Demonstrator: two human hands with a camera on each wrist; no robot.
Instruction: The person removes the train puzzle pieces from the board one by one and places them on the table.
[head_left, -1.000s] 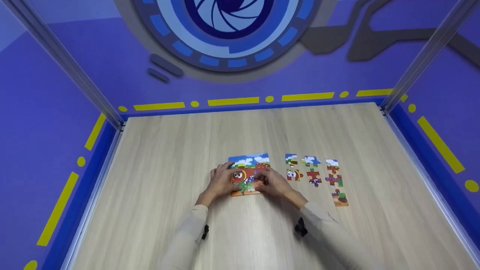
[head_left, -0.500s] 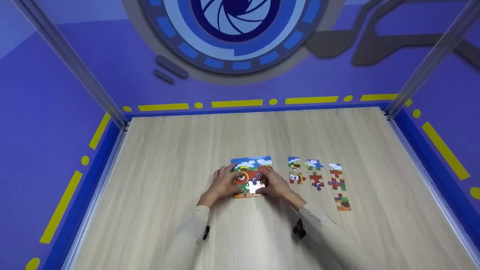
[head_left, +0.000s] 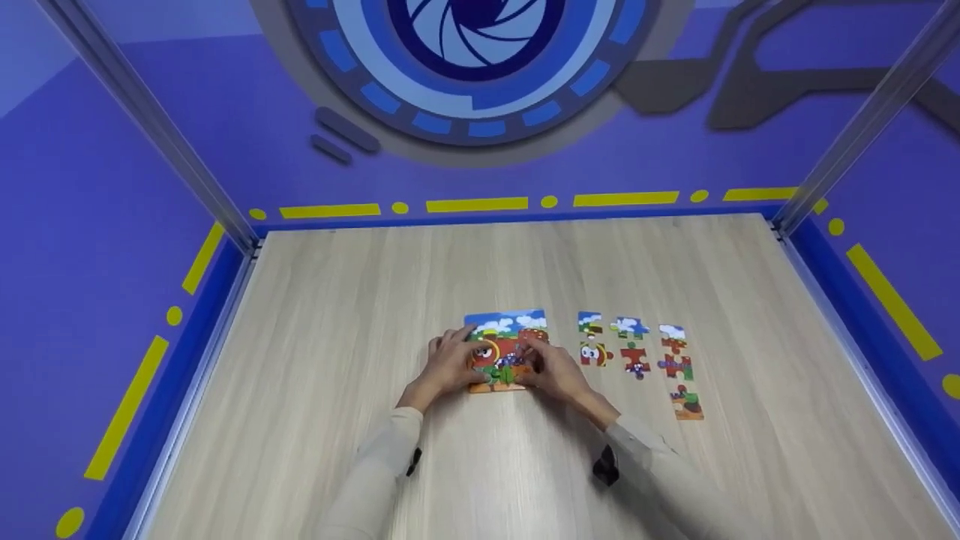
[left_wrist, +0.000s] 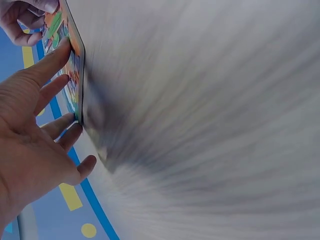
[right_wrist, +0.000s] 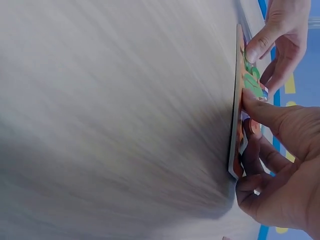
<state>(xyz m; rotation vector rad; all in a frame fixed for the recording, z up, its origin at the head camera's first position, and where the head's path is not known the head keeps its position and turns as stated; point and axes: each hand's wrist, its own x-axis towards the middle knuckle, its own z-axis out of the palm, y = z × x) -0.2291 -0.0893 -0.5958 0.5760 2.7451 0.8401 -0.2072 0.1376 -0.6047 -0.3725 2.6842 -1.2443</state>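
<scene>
A colourful cartoon jigsaw board (head_left: 504,319) lies on the table between both hands. My left hand (head_left: 448,365) rests along its left side, thumb and fingertips touching the board, fingers fairly straight. From the right, my right hand (head_left: 556,373) pinches a puzzle piece (head_left: 507,373) with green on it, low over the board's lower middle. In the right wrist view the thumb lies on this green-marked piece (right_wrist: 252,86), and a pale edge shows slightly raised near the curled fingers. Whether the piece sits flush cannot be told. The right fingers hide the board's right part.
Several loose puzzle pieces lie in rough columns right of the board, among them an eye piece (head_left: 592,355), a cloud piece (head_left: 631,327) and a corner piece (head_left: 687,405). Purple walls (head_left: 480,176) enclose the wooden table (head_left: 375,285) at the back and sides.
The green-marked piece flashed white with glare half a second ago and now shows its picture, so its tilt has changed slightly. Both hands stay at the board. The head view has shifted a little.
</scene>
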